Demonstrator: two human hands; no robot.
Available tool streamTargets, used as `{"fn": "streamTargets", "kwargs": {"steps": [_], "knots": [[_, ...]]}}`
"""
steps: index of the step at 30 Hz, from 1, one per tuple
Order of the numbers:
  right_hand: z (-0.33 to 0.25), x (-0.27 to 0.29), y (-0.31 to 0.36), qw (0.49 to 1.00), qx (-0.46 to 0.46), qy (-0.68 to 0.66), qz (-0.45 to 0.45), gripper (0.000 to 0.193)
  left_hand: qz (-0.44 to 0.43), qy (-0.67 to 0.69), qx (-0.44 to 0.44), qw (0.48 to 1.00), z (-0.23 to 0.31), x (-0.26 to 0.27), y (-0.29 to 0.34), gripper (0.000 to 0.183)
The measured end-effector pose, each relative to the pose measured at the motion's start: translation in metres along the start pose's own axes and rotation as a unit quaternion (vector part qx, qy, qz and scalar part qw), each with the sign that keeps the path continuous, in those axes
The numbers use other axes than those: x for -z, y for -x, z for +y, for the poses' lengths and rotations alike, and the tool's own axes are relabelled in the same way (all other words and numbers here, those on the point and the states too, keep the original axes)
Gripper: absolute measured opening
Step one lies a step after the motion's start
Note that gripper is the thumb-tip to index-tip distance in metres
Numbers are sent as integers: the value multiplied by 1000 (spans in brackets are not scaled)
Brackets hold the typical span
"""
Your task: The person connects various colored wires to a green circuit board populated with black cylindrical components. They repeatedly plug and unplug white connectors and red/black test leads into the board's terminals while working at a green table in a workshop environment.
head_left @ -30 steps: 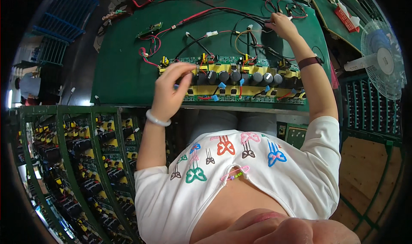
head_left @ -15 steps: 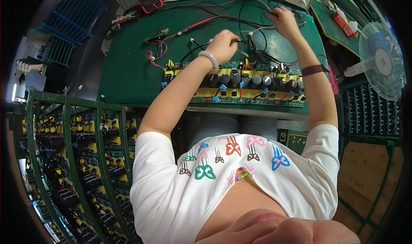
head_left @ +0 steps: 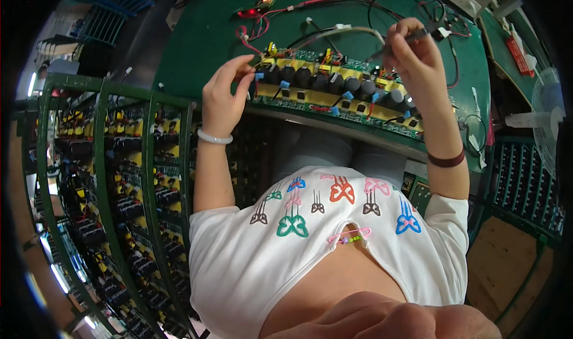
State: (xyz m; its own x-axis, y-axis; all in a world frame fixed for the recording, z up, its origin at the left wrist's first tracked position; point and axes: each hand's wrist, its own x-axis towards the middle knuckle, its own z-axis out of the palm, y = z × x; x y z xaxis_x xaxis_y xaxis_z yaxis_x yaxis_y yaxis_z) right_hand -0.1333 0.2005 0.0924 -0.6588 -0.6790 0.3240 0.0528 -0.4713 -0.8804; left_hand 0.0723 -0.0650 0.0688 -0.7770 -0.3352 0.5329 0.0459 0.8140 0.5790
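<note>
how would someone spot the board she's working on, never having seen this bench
Start at the green bench mat; along its near edge lies a long circuit board. The left hand touches its left end and the right hand holds a thin tool over it. Its row of black cylindrical capacitors sets it apart.

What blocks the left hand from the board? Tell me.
Nothing visible. The left hand is already at the left end of the board, fingers touching its edge by the red wires. The right hand holds a thin tool above it.
</note>
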Motion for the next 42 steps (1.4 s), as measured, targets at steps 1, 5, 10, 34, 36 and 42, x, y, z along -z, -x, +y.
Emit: {"fn": "streamTargets", "kwargs": {"steps": [1,5,10,34,36,42], "knots": [[8,-6,8,1000,-8,-15,-8,15,6,-20,28,999,-6,5,12,22],[41,-41,32,999,-34,-39,-8,18,9,-114,11,993,-44,15,56,11],[75,-66,51,997,-79,-22,8,18,36,23,177,983,-61,2,93,12],[126,-84,60,828,137,534,-98,25,95,-25,-15,995,-37,-55,89,15],[127,-84,59,826,139,537,-97,25,91,-32,-21,995,-37,-55,90,16],[128,-85,60,827,138,537,-94,24,61,-55,-47,996,-38,-51,88,17]]}}
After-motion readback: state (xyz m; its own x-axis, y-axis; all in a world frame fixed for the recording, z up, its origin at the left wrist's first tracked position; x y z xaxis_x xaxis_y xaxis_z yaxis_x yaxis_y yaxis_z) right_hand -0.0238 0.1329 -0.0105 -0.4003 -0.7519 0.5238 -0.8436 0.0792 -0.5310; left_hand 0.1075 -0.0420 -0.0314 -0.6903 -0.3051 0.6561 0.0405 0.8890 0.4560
